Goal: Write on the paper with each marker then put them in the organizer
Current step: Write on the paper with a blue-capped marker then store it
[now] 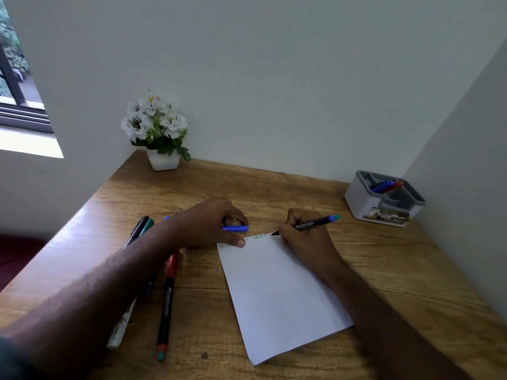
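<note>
A white sheet of paper (277,292) lies on the wooden desk with short rows of letters along its top edge. My right hand (304,237) grips a black marker with a blue-green end (315,222), its tip touching the paper's top right corner. My left hand (211,223) rests on the paper's top left corner and holds a blue cap (236,229). A red-capped marker (167,303) and other markers (140,229) lie at the left, partly under my left forearm. The grey organizer (365,204) at the far right holds a blue and an orange marker (385,185).
A pot of white flowers (157,133) stands in the desk's far left corner. Walls close the desk at the back and right. A window is at the far left. A white pen-like object (120,329) lies near the front left under my forearm.
</note>
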Tool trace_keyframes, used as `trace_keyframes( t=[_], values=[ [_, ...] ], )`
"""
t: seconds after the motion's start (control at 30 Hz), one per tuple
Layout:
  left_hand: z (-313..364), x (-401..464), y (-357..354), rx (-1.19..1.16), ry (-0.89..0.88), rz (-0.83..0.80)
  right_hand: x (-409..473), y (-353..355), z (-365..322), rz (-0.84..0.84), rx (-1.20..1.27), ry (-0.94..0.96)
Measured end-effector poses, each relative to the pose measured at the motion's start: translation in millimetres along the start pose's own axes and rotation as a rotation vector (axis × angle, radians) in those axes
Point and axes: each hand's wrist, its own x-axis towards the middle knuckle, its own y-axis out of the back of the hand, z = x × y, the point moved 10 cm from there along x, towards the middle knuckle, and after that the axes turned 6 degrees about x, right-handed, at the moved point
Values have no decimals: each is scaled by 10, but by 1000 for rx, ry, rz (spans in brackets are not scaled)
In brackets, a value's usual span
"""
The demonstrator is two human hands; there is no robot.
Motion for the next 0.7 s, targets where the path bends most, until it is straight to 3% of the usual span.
trace_keyframes(
  t=[0.7],
  values=[
    [-15, 1, -18, -5, -5, -7, 18, -5, -11, 14, -66, 22]
  ],
)
